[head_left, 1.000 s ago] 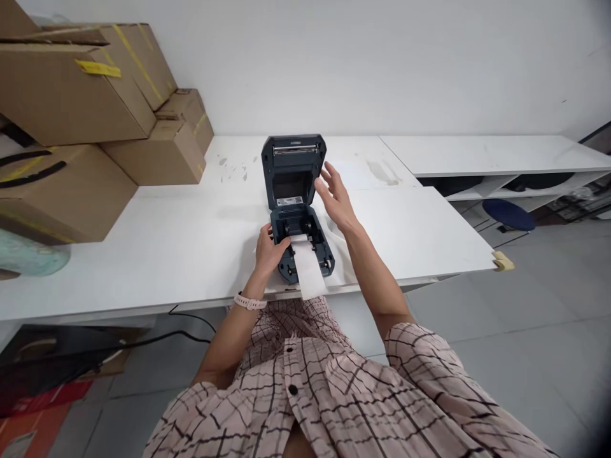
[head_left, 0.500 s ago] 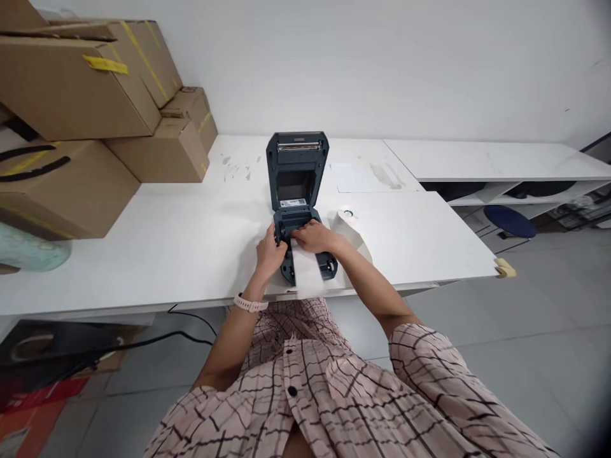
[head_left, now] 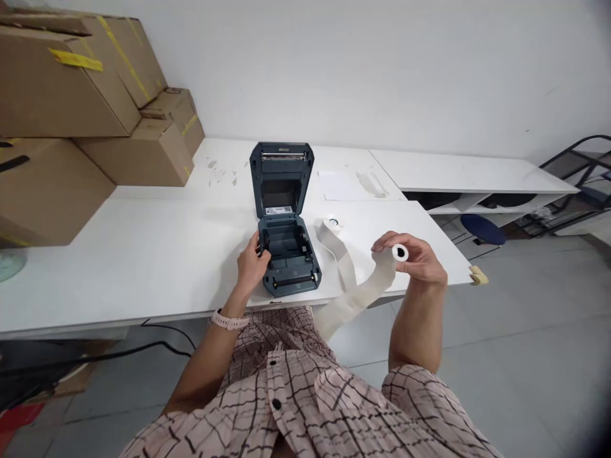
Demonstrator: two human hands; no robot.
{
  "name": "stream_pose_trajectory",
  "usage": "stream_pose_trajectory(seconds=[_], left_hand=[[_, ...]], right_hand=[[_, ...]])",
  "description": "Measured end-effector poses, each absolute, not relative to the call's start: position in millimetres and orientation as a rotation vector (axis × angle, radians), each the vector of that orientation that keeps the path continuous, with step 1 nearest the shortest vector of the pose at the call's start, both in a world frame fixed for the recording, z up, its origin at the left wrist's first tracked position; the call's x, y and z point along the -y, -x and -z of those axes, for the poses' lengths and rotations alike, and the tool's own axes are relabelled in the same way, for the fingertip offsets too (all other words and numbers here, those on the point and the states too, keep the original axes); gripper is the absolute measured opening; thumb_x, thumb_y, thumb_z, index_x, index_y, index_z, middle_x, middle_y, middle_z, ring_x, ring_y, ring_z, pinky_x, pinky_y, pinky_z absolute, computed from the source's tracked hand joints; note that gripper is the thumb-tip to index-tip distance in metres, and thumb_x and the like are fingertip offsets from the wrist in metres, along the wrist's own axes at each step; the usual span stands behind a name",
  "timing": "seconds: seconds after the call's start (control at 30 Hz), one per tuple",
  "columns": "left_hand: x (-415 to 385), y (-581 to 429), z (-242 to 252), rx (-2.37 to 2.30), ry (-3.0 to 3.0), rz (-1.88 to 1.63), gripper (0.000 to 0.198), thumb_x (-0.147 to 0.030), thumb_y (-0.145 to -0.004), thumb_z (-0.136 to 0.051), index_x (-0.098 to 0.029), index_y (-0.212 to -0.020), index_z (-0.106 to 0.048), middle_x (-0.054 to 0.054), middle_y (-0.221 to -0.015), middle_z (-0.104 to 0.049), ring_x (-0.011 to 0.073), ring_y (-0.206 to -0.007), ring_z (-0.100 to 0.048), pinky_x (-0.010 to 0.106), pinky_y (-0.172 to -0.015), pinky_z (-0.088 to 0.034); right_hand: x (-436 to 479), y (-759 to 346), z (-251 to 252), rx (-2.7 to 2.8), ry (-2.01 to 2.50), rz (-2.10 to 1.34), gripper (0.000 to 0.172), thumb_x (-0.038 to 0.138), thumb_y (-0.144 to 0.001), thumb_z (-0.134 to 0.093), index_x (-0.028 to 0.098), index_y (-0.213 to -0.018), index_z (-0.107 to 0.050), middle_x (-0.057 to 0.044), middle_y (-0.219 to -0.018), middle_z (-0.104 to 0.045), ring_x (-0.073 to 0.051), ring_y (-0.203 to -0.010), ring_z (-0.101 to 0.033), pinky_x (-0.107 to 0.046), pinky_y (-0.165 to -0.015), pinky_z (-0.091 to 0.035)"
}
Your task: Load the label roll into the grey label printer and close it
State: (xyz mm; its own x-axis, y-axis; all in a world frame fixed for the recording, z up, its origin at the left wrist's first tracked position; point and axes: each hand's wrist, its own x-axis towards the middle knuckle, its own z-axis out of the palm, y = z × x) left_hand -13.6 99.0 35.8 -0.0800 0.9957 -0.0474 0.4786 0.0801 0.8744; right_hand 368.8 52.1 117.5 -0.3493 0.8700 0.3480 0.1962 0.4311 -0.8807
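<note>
A dark blue label printer point(head_left: 286, 254) sits near the front edge of the white table point(head_left: 143, 254) with its lid swung up and its paper bay bare. My left hand point(head_left: 252, 261) grips the printer's left side. My right hand point(head_left: 416, 257) is raised to the right of the printer, fingers closed round a small white paper roll point(head_left: 395, 254). A long strip of its paper point(head_left: 356, 296) trails down over the table edge. A second paper roll point(head_left: 330, 226) lies on the table just right of the printer.
Stacked cardboard boxes point(head_left: 81, 108) fill the left rear of the table. A sheet of paper point(head_left: 337, 184) lies behind the printer. A lower white shelf point(head_left: 468, 172) extends right, with a blue stool point(head_left: 482, 228) under it. Cables point(head_left: 95, 353) run beneath the table.
My right hand went into the printer bay, took out the paper roll and carried it right, pulling the strip out with it. The left hand stayed on the printer's side.
</note>
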Motion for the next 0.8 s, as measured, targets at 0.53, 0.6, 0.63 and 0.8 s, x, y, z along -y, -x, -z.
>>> stream_pose_trajectory(seconds=[0.53,0.6,0.63,0.8], left_hand=[[-111.8,18.6,-8.5,-1.686,-1.507,-1.019,0.074,-0.023,-0.082,-0.061,-0.024,-0.154,-0.047,0.010,-0.141,-0.067,0.0277,-0.126,-0.066,0.041,-0.107,-0.051],[-111.4,18.5,-9.5,-1.685,-1.499,-1.016,0.074,-0.023,-0.082,-0.061,-0.023,-0.155,-0.047,0.011,-0.143,-0.066,0.0281,-0.128,-0.064,0.041,-0.108,-0.050],[-111.0,18.4,-10.2,-1.685,-1.498,-1.010,0.074,-0.023,-0.082,-0.061,-0.023,-0.155,-0.046,0.011,-0.143,-0.065,0.0284,-0.128,-0.064,0.041,-0.108,-0.050],[-108.2,17.5,-16.4,-1.664,-1.492,-0.995,0.075,-0.025,-0.083,-0.060,-0.022,-0.156,-0.044,0.012,-0.145,-0.063,0.0302,-0.132,-0.062,0.043,-0.109,-0.049]], right_hand=[[-116.2,-406.7,-6.4,1.397,1.341,-1.196,0.072,0.029,-0.065,-0.079,0.030,-0.134,-0.062,-0.010,-0.140,-0.067,-0.029,-0.131,-0.060,-0.048,-0.105,-0.049],[-121.4,-408.6,-22.0,1.417,1.270,-1.162,0.071,0.029,-0.070,-0.077,0.032,-0.139,-0.059,-0.011,-0.148,-0.062,-0.029,-0.143,-0.051,-0.050,-0.114,-0.042],[-126.5,-407.2,-30.9,1.442,1.242,-1.147,0.070,0.029,-0.073,-0.076,0.032,-0.140,-0.058,-0.011,-0.151,-0.059,-0.028,-0.146,-0.048,-0.051,-0.116,-0.039],[-177.3,-372.4,-56.1,1.761,1.344,-1.192,0.079,0.024,-0.065,-0.083,0.026,-0.139,-0.057,-0.013,-0.153,-0.055,-0.029,-0.147,-0.045,-0.052,-0.122,-0.028]])
